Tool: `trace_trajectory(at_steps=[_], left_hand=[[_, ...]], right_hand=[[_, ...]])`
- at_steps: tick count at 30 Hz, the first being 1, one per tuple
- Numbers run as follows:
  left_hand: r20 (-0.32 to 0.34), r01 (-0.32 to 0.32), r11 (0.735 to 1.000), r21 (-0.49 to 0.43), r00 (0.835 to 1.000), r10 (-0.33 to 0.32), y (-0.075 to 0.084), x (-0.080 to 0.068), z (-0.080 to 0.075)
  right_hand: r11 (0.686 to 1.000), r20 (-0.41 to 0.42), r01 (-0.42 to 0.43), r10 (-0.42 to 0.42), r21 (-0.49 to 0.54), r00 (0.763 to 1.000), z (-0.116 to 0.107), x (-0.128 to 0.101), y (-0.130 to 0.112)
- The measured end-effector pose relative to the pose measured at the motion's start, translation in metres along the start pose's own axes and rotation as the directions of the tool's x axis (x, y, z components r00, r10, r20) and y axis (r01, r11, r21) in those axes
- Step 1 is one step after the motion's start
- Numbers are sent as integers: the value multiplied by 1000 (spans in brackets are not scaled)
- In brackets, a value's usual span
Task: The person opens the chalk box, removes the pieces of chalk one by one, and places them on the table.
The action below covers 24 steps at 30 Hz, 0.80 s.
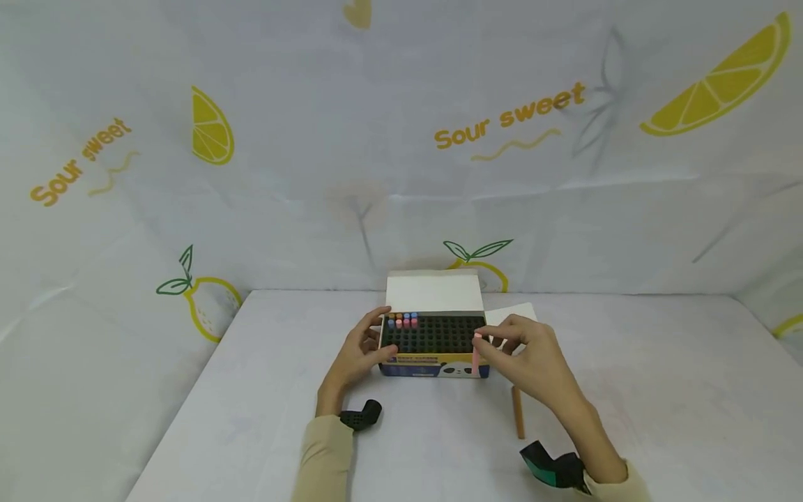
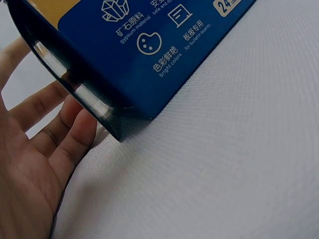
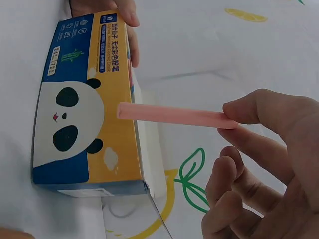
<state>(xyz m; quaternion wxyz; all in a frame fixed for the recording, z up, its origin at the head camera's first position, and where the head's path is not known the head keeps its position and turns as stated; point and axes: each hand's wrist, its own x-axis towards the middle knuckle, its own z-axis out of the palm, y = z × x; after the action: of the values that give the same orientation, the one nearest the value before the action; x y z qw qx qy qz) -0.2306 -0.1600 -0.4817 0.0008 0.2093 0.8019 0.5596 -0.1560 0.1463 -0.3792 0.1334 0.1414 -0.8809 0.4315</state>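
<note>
A blue and yellow chalk box (image 1: 410, 370) with a panda on its front stands on the table, its white lid raised at the back. Several coloured chalks (image 1: 406, 321) stick up at the back left of its black holed insert (image 1: 442, 338). My left hand (image 1: 356, 355) holds the box by its left end, thumb at the front edge. Between thumb and index finger, my right hand (image 1: 533, 354) pinches a pink chalk stick (image 3: 174, 115) by its upper end. In the head view that stick hangs upright before the box's front right; the other right fingers are loosely curled.
An orange-brown stick (image 1: 517, 413) lies on the white table (image 1: 439, 446) below the right hand. A white flap or sheet (image 1: 516, 311) shows behind that hand. Behind the table hangs a white cloth (image 1: 301, 174) printed with lemons. Both wrists wear black devices (image 1: 362, 416).
</note>
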Motion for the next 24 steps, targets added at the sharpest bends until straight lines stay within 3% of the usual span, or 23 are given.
trace_trajectory(at_steps=[7, 11, 14, 19, 24], left_hand=[[7, -11, 1000, -9, 1000, 11, -3, 1, 0], [7, -15, 1000, -14, 1000, 15, -3, 1, -2], [4, -12, 1000, -18, 1000, 12, -3, 0, -3], [6, -16, 1000, -11, 1000, 16, -4, -1, -2], [3, -6, 1000, -5, 1000, 6, -3, 0, -1]], right_hand=[[998, 143, -48, 54, -41, 988, -20, -11, 16], [998, 243, -56, 55, -1, 969, -33, -13, 30], [993, 346, -110, 86, 52, 934, -43, -14, 40], [966, 499, -239, 161, 95, 851, -55, -16, 60], [949, 526, -303, 214, 88, 823, -58, -17, 75]])
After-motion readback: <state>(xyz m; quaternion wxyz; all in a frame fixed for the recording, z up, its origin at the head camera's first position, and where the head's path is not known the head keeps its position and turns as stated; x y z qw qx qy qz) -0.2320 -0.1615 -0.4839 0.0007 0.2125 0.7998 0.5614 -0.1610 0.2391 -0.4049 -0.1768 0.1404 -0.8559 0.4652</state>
